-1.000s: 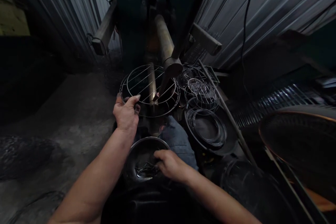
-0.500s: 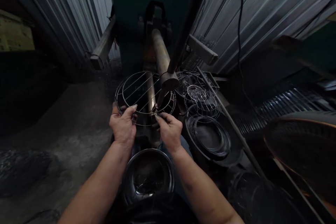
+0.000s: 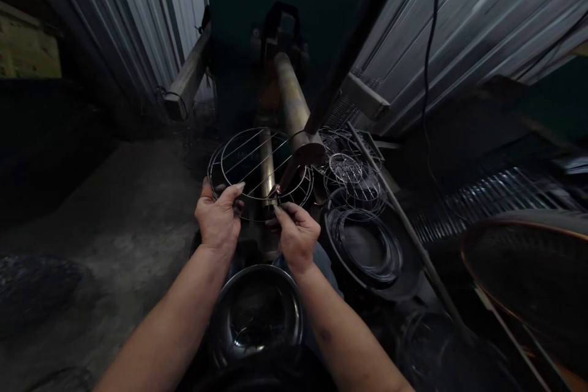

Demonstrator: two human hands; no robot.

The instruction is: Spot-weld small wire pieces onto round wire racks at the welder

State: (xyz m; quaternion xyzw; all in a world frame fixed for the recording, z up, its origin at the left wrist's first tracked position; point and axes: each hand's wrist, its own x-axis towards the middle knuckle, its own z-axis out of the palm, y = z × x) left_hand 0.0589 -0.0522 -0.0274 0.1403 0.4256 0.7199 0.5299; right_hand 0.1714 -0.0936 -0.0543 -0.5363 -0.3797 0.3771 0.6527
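A round wire rack (image 3: 248, 161), with two rings and parallel cross wires, lies tilted between the arms of what looks like a spot welder. My left hand (image 3: 217, 214) is closed on its near left rim, thumb on top. Close to the front rim, my right hand (image 3: 297, 234) pinches something small that I cannot make out, just beside the contact point. There the dark upper electrode (image 3: 289, 174) meets the wire above the brass-coloured lower bar (image 3: 267, 165). The thick upper arm (image 3: 293, 101) of the machine reaches over the rack.
Below my hands sits a shiny metal bowl (image 3: 257, 318). To the right are a coil of wire (image 3: 390, 251) in a dark round tray and a pile of wire rings (image 3: 351, 168). A long bar (image 3: 413, 239) runs past them. Corrugated metal sheets (image 3: 459, 30) stand behind.
The view has shifted slightly, so the machine and rack appear a little further right. Both hands keep their grip, and the rack stays at the electrodes.
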